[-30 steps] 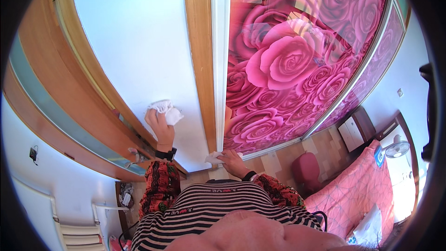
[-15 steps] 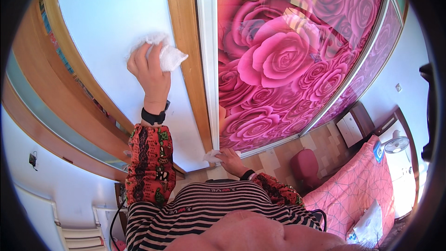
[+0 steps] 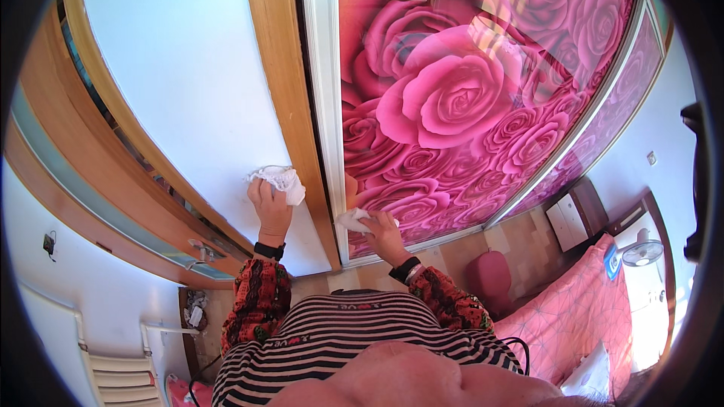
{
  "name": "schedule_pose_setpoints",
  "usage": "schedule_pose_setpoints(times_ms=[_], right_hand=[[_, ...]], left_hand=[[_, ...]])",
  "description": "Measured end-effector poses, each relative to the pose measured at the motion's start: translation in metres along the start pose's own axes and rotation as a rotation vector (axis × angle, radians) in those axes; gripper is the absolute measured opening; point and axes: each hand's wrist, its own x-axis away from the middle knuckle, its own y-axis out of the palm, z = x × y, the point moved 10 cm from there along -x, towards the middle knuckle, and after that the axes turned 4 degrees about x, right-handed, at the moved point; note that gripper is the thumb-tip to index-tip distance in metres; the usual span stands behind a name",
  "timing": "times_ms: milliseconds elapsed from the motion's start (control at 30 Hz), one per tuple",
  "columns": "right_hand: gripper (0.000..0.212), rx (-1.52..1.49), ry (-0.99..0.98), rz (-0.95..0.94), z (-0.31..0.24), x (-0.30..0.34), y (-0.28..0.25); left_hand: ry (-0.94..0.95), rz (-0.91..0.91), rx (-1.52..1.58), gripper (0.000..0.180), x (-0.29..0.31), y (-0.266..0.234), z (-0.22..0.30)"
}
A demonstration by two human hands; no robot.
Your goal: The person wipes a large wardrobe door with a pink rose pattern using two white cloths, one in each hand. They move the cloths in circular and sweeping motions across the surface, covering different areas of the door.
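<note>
Striped top [image 3: 354,324]: nearest, between 2 patterned sleeves [image 3: 260,298]
Bed [image 3: 566,316]: near right, pink cover
Right hand [image 3: 386,237]: grip closed on a bunched right cloth [image 3: 352,219], white, at the white frame [image 3: 329,105]
Left hand [image 3: 271,209]: grip curled closed over the white left cloth [image 3: 286,182], against the white panel [image 3: 173,105]
Rose-patterned door [image 3: 452,105]: right of the panel, reaching far

Small lettering [image 3: 294,341], partly red, stands twice on the striped shirt [image 3: 354,324].
</note>
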Motion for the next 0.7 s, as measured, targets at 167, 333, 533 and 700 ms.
schedule_pose_setpoints(times_ms=[167,333,533,700], right_hand=[[0.039,-0.007,-0.02,0.105,0.009,-0.034,-0.038],[0.041,0.0,-0.101,0.254,0.004,-0.076,-0.075],[0.043,-0.017,-0.098,0.4,-0.012,-0.135,-0.111],[0.043,0.013,-0.184,0.591,-0.048,-0.192,-0.156]], left_hand=[[-0.17,0.034,0.085,0.031,-0.018,-0.008,-0.01],[-0.199,0.191,0.106,0.035,-0.098,-0.043,-0.003],[-0.086,0.324,0.136,0.04,-0.172,-0.07,0.009],[0.044,0.276,0.042,0.037,-0.166,-0.051,0.019]])
